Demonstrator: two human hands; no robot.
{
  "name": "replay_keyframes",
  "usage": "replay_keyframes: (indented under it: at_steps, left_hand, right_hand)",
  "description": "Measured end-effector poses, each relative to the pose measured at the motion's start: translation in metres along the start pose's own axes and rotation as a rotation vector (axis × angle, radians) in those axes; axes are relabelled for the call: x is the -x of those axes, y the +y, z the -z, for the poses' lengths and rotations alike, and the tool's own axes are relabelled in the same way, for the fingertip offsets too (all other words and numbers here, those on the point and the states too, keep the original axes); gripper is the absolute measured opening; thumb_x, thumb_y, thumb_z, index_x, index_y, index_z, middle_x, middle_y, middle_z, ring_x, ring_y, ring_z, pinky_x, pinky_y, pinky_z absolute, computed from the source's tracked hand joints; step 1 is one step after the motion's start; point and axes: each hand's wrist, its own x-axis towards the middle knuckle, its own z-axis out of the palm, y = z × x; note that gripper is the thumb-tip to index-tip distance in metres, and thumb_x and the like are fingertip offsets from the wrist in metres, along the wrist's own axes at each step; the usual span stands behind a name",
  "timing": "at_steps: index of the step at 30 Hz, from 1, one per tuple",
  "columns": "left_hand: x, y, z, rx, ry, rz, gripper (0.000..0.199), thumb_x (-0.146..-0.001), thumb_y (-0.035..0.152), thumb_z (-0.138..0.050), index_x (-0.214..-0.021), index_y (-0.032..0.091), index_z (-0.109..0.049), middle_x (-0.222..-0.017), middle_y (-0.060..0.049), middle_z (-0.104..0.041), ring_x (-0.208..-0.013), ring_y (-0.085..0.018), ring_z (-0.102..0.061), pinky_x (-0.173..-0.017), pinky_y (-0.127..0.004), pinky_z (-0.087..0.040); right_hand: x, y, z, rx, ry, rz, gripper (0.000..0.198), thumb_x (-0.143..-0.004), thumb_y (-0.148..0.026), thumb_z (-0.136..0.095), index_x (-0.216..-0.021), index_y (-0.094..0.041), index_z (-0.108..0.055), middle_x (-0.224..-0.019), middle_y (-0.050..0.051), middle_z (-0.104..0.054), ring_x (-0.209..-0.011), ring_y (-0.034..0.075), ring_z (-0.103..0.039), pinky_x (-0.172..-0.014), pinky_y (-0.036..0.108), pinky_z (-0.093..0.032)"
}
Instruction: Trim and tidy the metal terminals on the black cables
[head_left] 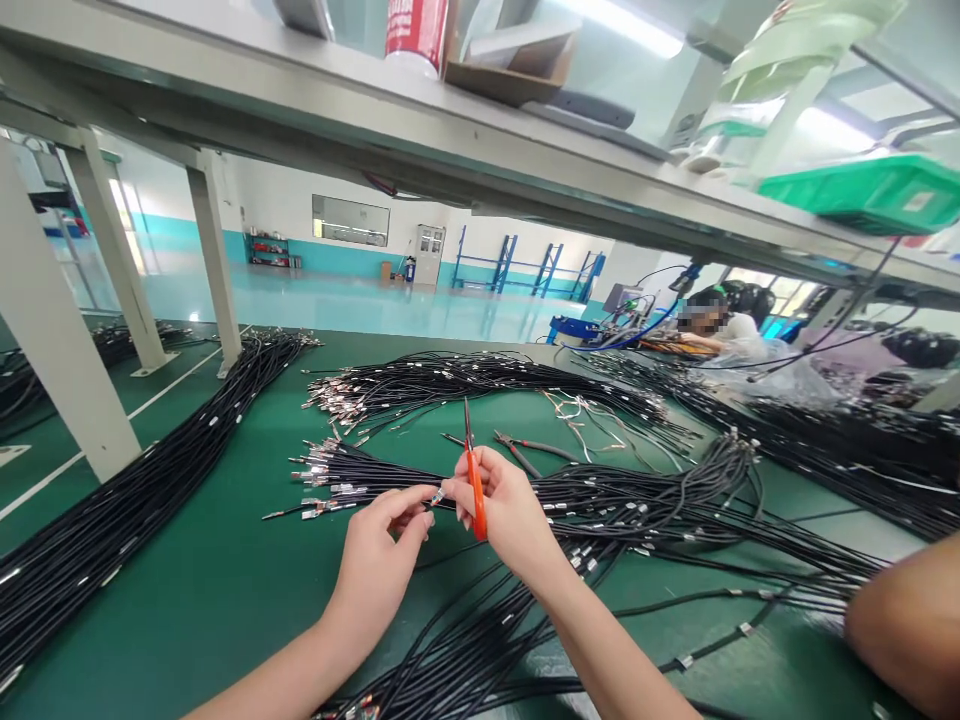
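- Left hand (381, 540): thumb and fingers pinched together at a small cable end (439, 494), near middle of the table.
- Right hand (508, 508): gripping red-handled scissors (478, 495) within the palm, blades pointing to the far side; thumb and index tips also meet at the cable end.
- Cable end: between both hands' fingertips, bright tip, mostly covered by fingers; exact form too small to tell.
- Middle cable bundle (600, 490): black, just beyond the hands, running left to right, connector tips fanned out at its left end.
- Far cable bundle (442, 375): beyond the middle one, lying across the table, many pale and coppery tips at left.
- Left cable bundle (176, 460): long, black, slanting from near left toward far middle, well apart from the hands.
- Near cable bundle (465, 620): loose black strands below the hands, partly behind the right forearm.
- Pliers (528, 446): lying to the far right of the scissors, between middle and far bundles, dark with red bits on the handles.
- Thin loose wires (581, 415): right of the pliers, white and orange-ish.
- Green table (247, 560) under everything.
- Shelf (337, 100) overhead; red can (416, 30) and green bin (862, 195) on it.
- Co-worker (731, 330): far right, beside more cables.
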Motion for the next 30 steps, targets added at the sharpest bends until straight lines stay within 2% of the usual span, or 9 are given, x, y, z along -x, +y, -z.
replay_keyframes:
  at_steps: [2, 6, 13, 17, 24, 30]
  left_hand:
    - [0.000, 0.001, 0.000, -0.054, 0.012, -0.006, 0.021, -0.069, 0.020, -0.058, -0.088, 0.018, -0.069, -0.076, -0.003, -0.066, -0.064, -0.016, -0.057, -0.064, -0.027, -0.045]
    - [0.001, 0.004, 0.000, -0.011, 0.015, 0.080, 0.020, -0.067, 0.022, -0.062, -0.085, 0.016, -0.069, -0.081, -0.005, -0.069, -0.063, -0.017, -0.060, -0.065, -0.029, -0.048]
    - [0.002, 0.011, -0.003, 0.174, 0.005, 0.196, 0.016, -0.060, 0.023, -0.069, -0.073, 0.014, -0.067, -0.066, -0.002, -0.066, -0.056, -0.013, -0.057, -0.058, -0.025, -0.046]
    - [0.003, 0.014, -0.003, 0.251, -0.026, 0.266, 0.016, -0.058, 0.023, -0.071, -0.069, 0.013, -0.066, -0.065, -0.002, -0.064, -0.053, -0.011, -0.055, -0.057, -0.023, -0.044]
    - [0.003, 0.013, -0.003, 0.352, -0.029, 0.267, 0.016, -0.058, 0.023, -0.072, -0.067, 0.012, -0.065, -0.065, -0.003, -0.065, -0.055, -0.010, -0.055, -0.057, -0.022, -0.045]
    - [0.005, 0.014, -0.002, 0.395, -0.106, 0.332, 0.018, -0.060, 0.024, -0.071, -0.070, 0.011, -0.065, -0.067, -0.005, -0.066, -0.056, -0.011, -0.056, -0.058, -0.022, -0.043]
  right_hand:
    - [-0.001, 0.001, -0.002, -0.012, 0.005, 0.019, 0.024, -0.065, -0.026, -0.066, -0.070, -0.019, -0.044, -0.056, -0.008, -0.048, -0.042, 0.006, -0.045, -0.040, 0.019, -0.037]
    - [-0.001, 0.003, -0.005, -0.057, 0.023, 0.045, 0.024, -0.066, -0.027, -0.066, -0.070, -0.019, -0.044, -0.056, -0.008, -0.048, -0.043, 0.007, -0.046, -0.041, 0.019, -0.038]
    - [0.000, 0.006, -0.005, -0.175, 0.016, 0.075, 0.024, -0.067, -0.028, -0.065, -0.074, -0.019, -0.044, -0.056, -0.007, -0.049, -0.043, 0.006, -0.045, -0.042, 0.019, -0.038]
    - [0.000, 0.012, -0.005, -0.232, 0.025, 0.061, 0.025, -0.067, -0.029, -0.067, -0.076, -0.018, -0.046, -0.054, -0.008, -0.050, -0.042, 0.006, -0.045, -0.041, 0.018, -0.038]
    - [0.004, 0.022, -0.010, -0.310, -0.003, -0.001, 0.028, -0.063, -0.029, -0.071, -0.075, -0.017, -0.048, -0.066, -0.004, -0.058, -0.047, 0.005, -0.047, -0.040, 0.016, -0.037]
    - [0.006, 0.024, -0.012, -0.348, 0.018, 0.010, 0.028, -0.065, -0.030, -0.070, -0.077, -0.017, -0.048, -0.060, -0.005, -0.055, -0.045, 0.006, -0.048, -0.042, 0.018, -0.039]
